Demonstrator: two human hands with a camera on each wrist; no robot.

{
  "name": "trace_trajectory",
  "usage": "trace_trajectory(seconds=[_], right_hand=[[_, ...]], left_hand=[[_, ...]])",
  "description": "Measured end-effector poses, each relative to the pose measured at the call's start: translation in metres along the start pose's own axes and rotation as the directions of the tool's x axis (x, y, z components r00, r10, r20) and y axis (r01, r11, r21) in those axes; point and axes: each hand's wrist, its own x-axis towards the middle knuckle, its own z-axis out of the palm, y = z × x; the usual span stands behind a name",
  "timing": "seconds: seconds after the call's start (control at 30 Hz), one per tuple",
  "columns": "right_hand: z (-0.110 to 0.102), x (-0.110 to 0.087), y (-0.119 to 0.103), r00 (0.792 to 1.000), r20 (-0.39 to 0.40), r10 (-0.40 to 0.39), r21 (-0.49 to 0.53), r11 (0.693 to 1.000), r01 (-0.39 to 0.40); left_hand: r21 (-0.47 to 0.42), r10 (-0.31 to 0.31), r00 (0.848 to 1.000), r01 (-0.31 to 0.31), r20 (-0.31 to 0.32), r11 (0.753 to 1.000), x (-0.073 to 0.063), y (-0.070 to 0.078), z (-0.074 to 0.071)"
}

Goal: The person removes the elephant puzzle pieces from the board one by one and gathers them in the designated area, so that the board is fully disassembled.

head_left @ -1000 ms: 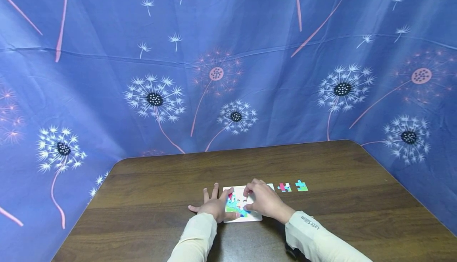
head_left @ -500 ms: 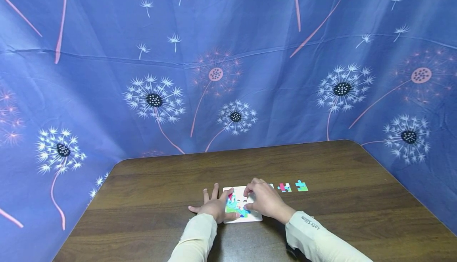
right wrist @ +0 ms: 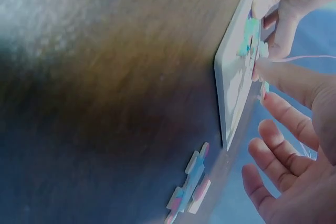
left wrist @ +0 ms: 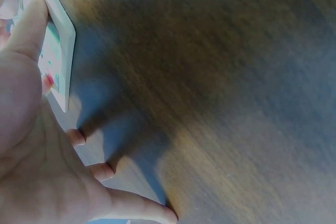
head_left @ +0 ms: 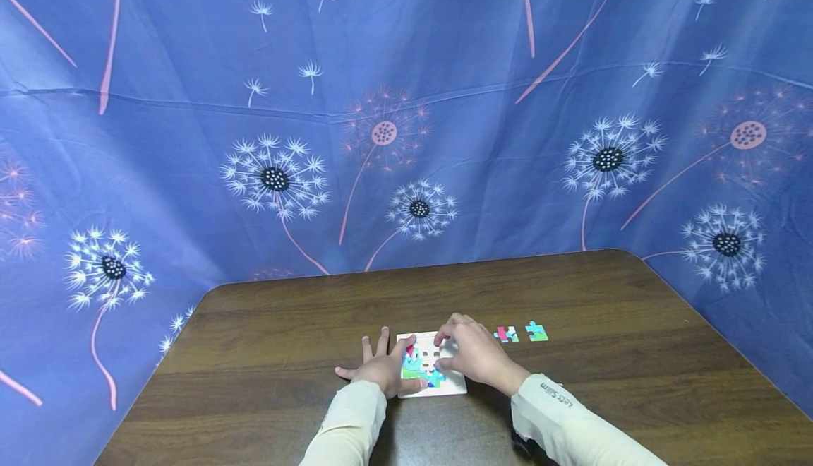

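A small white-framed jigsaw board (head_left: 452,387) lies on the table in the head view, with colourful blue and green puzzle pieces (head_left: 413,360) set in its left part. My left hand (head_left: 381,373) has its fingers spread, thumb and index finger on the board and the others on the table. Over the board's right part is my right hand (head_left: 473,354), thumb and index finger pinching a jigsaw piece (right wrist: 264,89) that shows edge-on in the right wrist view; its face is hidden. The right hand's other fingers are loosely bent. Part of the board is hidden beneath both hands.
Right of the board lie a pink, white and blue loose piece (head_left: 506,334) and a blue and green loose piece (head_left: 536,331). They rest on a brown wooden table (head_left: 286,332). A blue curtain (head_left: 406,63) with dandelion prints hangs behind the table's far edge.
My right hand has shifted slightly up and to the right, now covering the board's far right corner. The left hand, the board and the loose pieces stay put.
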Motion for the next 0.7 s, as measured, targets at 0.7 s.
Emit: trace_trajectory(seconds=[0.7], right_hand=[[-0.023,-0.009,0.015,0.999,0.039,-0.02,0.081,0.997,0.017]], left_hand=[[0.002,0.002,1.0,-0.002,-0.003,1.0,0.001,-0.001,0.0]])
